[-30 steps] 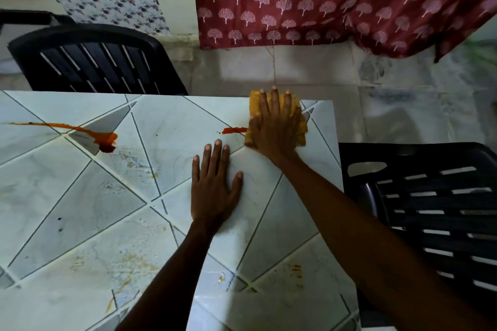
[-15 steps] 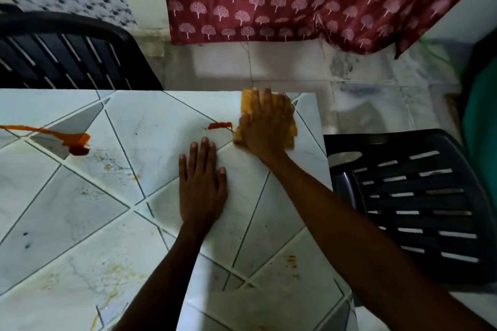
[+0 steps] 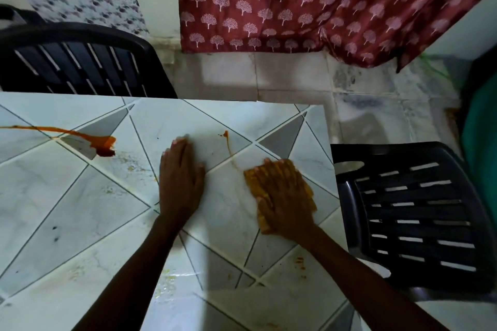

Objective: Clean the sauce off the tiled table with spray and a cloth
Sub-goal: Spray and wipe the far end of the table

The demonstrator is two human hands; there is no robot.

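I am in the wiping step. My right hand (image 3: 282, 196) lies flat with straight fingers and presses the cloth (image 3: 308, 193) on the table (image 3: 80, 209), near its right edge; it grasps nothing. My left hand (image 3: 180, 183) rests flat on the tiles beside it, also released. A thin sauce streak (image 3: 228, 145) starts at the cloth's far left corner, and the puddle (image 3: 103, 144) is well to the left. I judge the next move needs a push along the streak, then leftward.
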